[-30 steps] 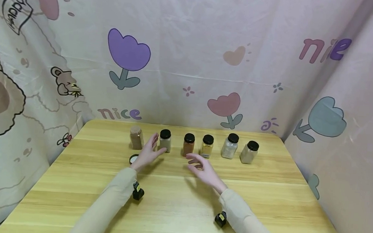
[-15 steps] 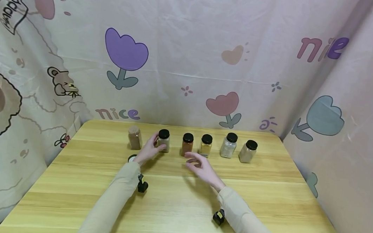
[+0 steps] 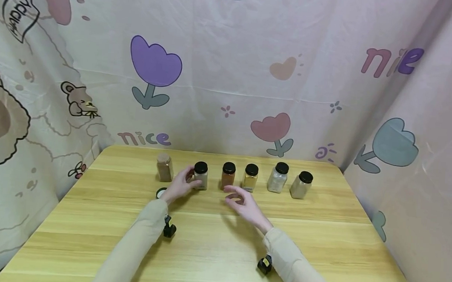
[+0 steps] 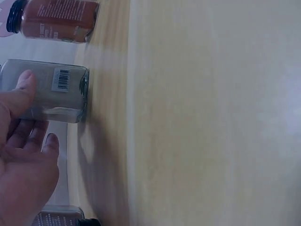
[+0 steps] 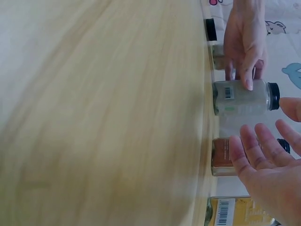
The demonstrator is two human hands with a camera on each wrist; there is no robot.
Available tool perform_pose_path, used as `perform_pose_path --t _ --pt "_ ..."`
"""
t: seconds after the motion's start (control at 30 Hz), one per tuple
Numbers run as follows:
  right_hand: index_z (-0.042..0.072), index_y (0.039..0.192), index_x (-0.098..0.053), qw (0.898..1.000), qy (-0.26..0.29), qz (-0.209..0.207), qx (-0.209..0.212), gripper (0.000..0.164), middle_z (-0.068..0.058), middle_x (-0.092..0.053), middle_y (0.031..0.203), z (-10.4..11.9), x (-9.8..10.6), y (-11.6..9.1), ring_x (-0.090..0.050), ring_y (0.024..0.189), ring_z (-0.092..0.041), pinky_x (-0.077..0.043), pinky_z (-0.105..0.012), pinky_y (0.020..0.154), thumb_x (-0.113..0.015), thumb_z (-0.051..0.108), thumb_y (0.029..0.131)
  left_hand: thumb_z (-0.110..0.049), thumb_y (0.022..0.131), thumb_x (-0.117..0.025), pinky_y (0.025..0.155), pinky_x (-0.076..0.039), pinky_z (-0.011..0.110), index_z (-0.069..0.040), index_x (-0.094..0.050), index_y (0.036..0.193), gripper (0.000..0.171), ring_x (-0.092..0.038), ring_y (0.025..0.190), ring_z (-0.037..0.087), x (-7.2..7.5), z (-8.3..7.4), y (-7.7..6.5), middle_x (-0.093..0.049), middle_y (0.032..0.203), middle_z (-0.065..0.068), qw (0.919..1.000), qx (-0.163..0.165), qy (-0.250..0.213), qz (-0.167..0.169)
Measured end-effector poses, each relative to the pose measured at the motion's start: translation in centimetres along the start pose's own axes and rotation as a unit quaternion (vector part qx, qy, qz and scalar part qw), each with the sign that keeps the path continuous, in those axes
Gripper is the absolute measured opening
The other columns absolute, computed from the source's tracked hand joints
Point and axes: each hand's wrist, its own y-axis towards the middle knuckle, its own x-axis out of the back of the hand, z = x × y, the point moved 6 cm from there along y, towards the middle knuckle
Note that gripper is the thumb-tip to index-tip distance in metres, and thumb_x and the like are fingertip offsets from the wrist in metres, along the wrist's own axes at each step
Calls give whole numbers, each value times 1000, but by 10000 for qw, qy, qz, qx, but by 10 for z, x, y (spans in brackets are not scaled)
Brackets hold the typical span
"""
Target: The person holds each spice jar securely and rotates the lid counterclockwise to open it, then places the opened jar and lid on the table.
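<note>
My left hand (image 3: 180, 187) grips a glass spice jar (image 3: 202, 180) with pale contents and a black lid. In the left wrist view the thumb lies on the jar's (image 4: 47, 89) near face, beside a barcode label, with fingers behind it. The jar stands upright. My right hand (image 3: 245, 205) hovers in front of a jar of red-brown spice (image 3: 227, 181), fingers relaxed and holding nothing. In the right wrist view, this hand (image 5: 273, 165) has its thumb close to the gripped jar's black lid (image 5: 273, 96); whether they touch I cannot tell.
To the right stand a yellow spice jar (image 3: 250, 182), a white one (image 3: 277, 182) and a greyish one (image 3: 300, 188), all black-lidded. At left is a lidless brown jar (image 3: 165, 169), with a loose black lid (image 3: 160, 192) lying before it. A patterned curtain (image 3: 214, 72) closes off the table's back.
My left hand has reached the pale jar and closed its fingers on it. The jar has come slightly toward me, out of the row. My right hand has stayed nearly still.
</note>
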Motion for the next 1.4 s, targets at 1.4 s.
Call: perform_pose_path --t 1.4 --pt "-8 125 -63 9909 191 -780 1078 45 -23 -66 121 30 8 -8 -62 109 -27 -59 -44 88 -79 -1 83 -10 81 -84 104 -52 50 0 -63 128 53 -66 117 34 -65 -35 -48 -69 127 18 9893 -900 -686 919"
